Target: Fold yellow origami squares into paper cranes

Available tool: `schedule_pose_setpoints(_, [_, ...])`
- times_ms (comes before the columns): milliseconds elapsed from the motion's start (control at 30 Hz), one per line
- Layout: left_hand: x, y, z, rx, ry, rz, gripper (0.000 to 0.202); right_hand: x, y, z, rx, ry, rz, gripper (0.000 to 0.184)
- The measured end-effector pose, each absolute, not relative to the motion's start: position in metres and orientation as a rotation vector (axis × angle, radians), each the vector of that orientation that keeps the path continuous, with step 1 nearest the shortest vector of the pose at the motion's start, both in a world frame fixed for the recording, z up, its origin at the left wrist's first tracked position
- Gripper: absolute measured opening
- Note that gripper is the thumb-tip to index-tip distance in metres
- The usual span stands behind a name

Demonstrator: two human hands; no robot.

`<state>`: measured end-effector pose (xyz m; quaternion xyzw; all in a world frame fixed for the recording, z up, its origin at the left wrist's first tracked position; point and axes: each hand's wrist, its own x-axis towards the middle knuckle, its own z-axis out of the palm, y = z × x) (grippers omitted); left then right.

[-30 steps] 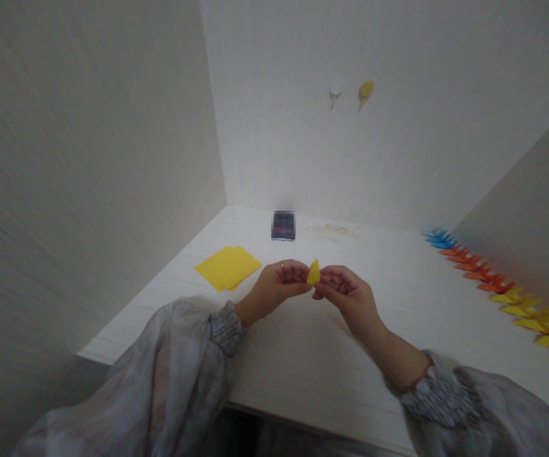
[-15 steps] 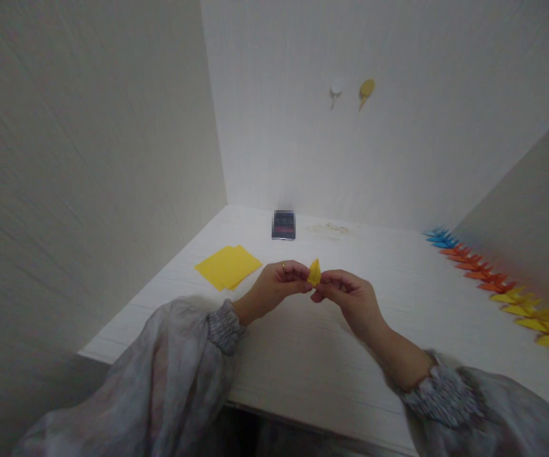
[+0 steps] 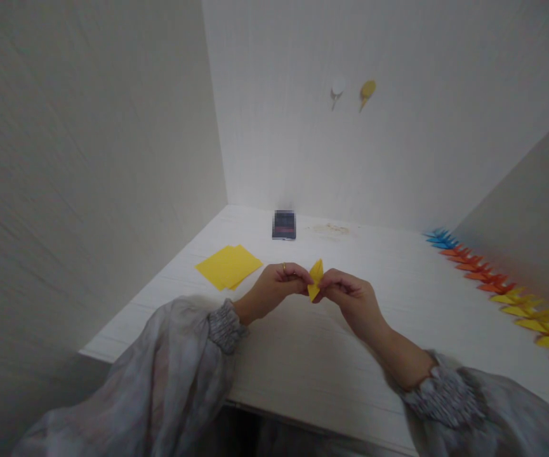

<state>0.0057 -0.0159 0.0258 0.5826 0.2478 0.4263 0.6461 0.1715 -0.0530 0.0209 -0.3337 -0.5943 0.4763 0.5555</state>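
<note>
Between my two hands is a small piece of folded yellow origami paper (image 3: 316, 274), narrow and pointed at its top and bottom. My left hand (image 3: 281, 282) is closed, its fingertips pinching the paper's left side; a ring shows on one finger. From the other side, my right hand (image 3: 348, 293) pinches the right edge with thumb and fingers. Both hands are above the white table, and the fingertips hide part of the folds. Left of my left hand, flat yellow paper sheets (image 3: 226, 266) lie overlapping on the table.
A dark phone-like device (image 3: 284, 225), its screen blurred, stands near the back wall. Along the right wall runs a row of folded paper cranes (image 3: 488, 279) in blue, orange and yellow. Two hooks (image 3: 367, 89) are on the back wall. The white table (image 3: 303, 374) ends at a front edge near me.
The folded paper has been turned or opened between my fingers, so its lower point now shows beneath them. My hands have barely shifted.
</note>
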Motion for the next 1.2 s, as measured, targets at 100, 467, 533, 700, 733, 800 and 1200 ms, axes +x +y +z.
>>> schedule_pose_setpoints(100, [0.005,-0.016,0.026,1.324,0.547,0.967,0.010,0.172,-0.052,0.019,-0.784,-1.432,1.110,0.005])
schedule_pose_setpoints(467, [0.008,-0.014,0.020,1.261,0.570,1.008,0.025,0.161,-0.053,0.019,-0.890,-1.311,1.156,0.019])
schedule_pose_setpoints(533, [0.009,-0.013,0.020,1.256,0.556,1.022,0.028,0.161,-0.052,0.019,-0.881,-1.284,1.152,0.021])
schedule_pose_setpoints(700, [0.009,-0.014,0.022,1.217,0.530,1.004,0.034,0.160,-0.052,0.020,-0.824,-1.200,1.193,0.026])
schedule_pose_setpoints(733, [0.009,-0.015,0.023,1.206,0.526,0.996,0.035,0.159,-0.053,0.021,-0.814,-1.188,1.203,0.028])
schedule_pose_setpoints(800, [0.009,-0.016,0.024,1.176,0.523,0.986,0.037,0.157,-0.054,0.023,-0.801,-1.178,1.212,0.032])
schedule_pose_setpoints(1200, [0.014,-0.017,0.020,1.134,0.554,1.006,0.040,0.155,-0.052,0.024,-0.882,-1.150,1.160,0.041])
